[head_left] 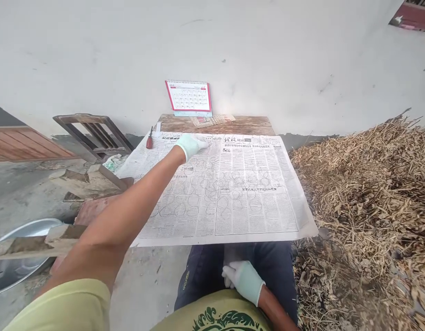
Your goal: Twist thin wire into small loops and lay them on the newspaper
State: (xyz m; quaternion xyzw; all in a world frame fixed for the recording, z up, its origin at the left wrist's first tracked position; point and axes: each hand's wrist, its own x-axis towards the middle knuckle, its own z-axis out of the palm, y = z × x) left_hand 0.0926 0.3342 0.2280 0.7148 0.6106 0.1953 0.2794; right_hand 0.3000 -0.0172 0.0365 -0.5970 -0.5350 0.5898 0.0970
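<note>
Now the white-gloved left hand (190, 145) lies flat, fingers together, on the printed newspaper sheet (233, 197), spread lengthwise left-right, headlines far.

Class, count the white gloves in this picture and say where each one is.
2. One is on the left hand, flat on the newspaper; one is on the right hand, resting on the lap. None looks hidden.

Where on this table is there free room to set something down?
The newspaper lies bare across its right half and near edge. The wood strip of the table right of the leaflet is free too. Crowded: the far left, with the red-handled tool, the left hand and the calendar behind.
</note>
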